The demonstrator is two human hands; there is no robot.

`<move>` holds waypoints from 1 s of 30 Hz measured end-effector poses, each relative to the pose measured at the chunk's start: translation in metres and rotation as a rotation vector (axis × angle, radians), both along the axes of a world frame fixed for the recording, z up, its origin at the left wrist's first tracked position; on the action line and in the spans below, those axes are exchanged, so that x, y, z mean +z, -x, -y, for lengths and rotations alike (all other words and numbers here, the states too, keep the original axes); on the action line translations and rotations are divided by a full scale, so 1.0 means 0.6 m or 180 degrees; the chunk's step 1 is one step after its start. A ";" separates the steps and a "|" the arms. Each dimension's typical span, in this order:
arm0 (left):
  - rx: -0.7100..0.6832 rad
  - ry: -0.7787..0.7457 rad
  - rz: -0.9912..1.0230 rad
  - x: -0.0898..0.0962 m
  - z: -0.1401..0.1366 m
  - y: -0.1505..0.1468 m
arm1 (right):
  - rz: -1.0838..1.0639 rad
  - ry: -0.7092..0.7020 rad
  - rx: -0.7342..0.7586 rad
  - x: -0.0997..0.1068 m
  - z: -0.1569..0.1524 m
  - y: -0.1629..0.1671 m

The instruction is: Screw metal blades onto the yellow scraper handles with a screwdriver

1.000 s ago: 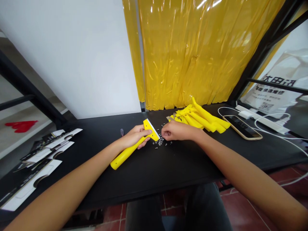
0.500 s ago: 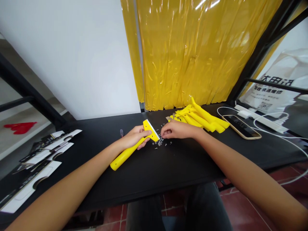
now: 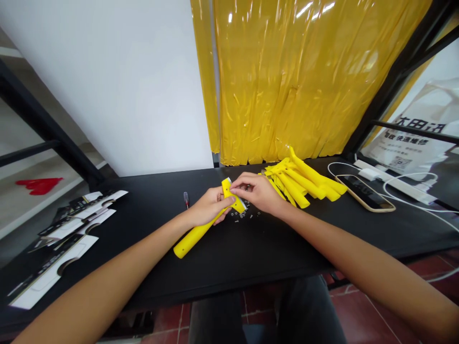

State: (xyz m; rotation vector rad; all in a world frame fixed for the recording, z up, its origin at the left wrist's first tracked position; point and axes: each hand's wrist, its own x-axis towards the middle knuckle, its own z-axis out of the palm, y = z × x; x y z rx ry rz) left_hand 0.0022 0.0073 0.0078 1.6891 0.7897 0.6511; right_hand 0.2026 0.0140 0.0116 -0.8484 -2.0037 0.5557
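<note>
My left hand (image 3: 211, 207) is closed around a yellow scraper (image 3: 195, 240) near its head, the thumb lying on the flat face. The handle slants down to the left, and a pale blade edge shows along the head. My right hand (image 3: 260, 191) is pinched, its fingertips at the upper part of the scraper's head beside a small hole. Whatever is between those fingertips is too small to make out. Under and beside the head lie several loose screws and nuts (image 3: 241, 215) on the black table. A small screwdriver (image 3: 186, 198) lies left of the scraper, its tip end behind my left hand.
Several more yellow scrapers (image 3: 301, 184) are piled to the right of my right hand. Farther right are a phone (image 3: 366, 191), a white power strip (image 3: 401, 184) and loose cables. Printed card sleeves (image 3: 77, 246) lie at the left of the black table (image 3: 222, 267). A yellow strip curtain hangs behind.
My right hand has moved from the loose screws and nuts up to the scraper's head, fingers pinched. My left hand still holds the scraper. The view has shifted slightly, uncovering more of the screwdriver.
</note>
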 end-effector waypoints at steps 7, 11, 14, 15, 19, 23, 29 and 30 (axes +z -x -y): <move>0.0088 -0.0135 -0.0149 0.000 0.009 -0.007 | -0.0179 0.0153 0.0015 -0.008 -0.002 0.008; 0.0124 -0.0172 -0.0211 0.001 0.016 -0.011 | -0.0578 0.0546 0.0128 -0.013 -0.003 0.015; 0.0087 -0.0185 -0.0178 0.002 0.018 -0.012 | -0.1071 0.1280 0.0268 -0.014 -0.002 0.018; 0.0069 -0.0190 -0.0173 0.002 0.019 -0.012 | -0.1227 0.1539 0.0312 -0.014 -0.002 0.018; -0.0015 -0.0168 -0.0127 0.005 0.019 -0.012 | -0.1414 0.2210 0.0461 -0.011 -0.003 0.014; -0.0096 0.0005 -0.0021 0.012 0.016 -0.009 | -0.1301 0.2287 0.0529 -0.006 -0.004 0.008; -0.0128 0.0246 -0.0434 0.028 0.010 0.003 | -0.0999 0.2413 0.0572 0.001 -0.003 0.000; -0.0162 0.0219 -0.0499 0.030 0.010 0.004 | -0.0942 0.2446 0.0606 0.002 -0.002 -0.001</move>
